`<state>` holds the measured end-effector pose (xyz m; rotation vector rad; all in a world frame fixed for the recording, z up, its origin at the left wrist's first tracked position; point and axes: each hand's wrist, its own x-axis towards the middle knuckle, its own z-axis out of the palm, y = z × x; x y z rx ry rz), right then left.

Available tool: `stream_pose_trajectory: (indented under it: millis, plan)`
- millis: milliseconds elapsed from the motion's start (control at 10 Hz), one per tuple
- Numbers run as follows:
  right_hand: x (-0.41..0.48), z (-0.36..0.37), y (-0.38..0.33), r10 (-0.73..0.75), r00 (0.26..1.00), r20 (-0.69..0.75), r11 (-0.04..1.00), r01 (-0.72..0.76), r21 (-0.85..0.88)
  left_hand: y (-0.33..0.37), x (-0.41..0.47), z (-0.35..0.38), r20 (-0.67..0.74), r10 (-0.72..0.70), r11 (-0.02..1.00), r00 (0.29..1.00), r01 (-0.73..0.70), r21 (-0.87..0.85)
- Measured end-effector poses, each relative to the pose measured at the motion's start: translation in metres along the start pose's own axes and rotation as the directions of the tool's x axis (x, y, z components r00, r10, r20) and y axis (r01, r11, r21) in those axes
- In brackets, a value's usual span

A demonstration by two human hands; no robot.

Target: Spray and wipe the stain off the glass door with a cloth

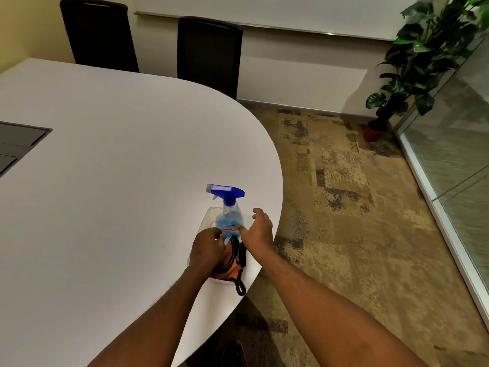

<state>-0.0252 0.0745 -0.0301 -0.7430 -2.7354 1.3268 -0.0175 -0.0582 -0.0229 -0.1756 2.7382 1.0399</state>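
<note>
A clear spray bottle [229,207] with a blue trigger head and blue liquid stands in a clear plastic tray [209,217] near the rounded edge of the white table [119,154]. An orange cloth [232,263] with black edging lies in the tray's near end, one black loop hanging over onto the table. My left hand [207,250] is closed on the cloth. My right hand [258,229] hovers with fingers spread just right of the bottle, thumb near its label, holding nothing. The glass door [455,144] stands at the far right.
Two black chairs [209,54] are at the table's far side against the wall. A potted plant [412,64] stands in the corner beside the glass. A grey hatch [18,144] is set into the tabletop at left. Patterned carpet [357,207] lies between table and glass.
</note>
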Motion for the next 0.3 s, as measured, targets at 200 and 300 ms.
stream_pose_trajectory:
  millis: [200, 300]
  plan:
    - [-0.023, -0.032, 0.037, 0.115, 0.988, -0.107, 0.991, -0.121, -0.052, 0.018, -0.017, 0.025, 0.035, 0.245, 0.968, 0.969, -0.247, 0.037]
    - [-0.029, -0.048, 0.053, 0.129, 0.979, -0.156, 0.983, -0.147, -0.109, 0.03, -0.021, 0.036, 0.07, 0.381, 0.922, 0.922, -0.385, 0.049]
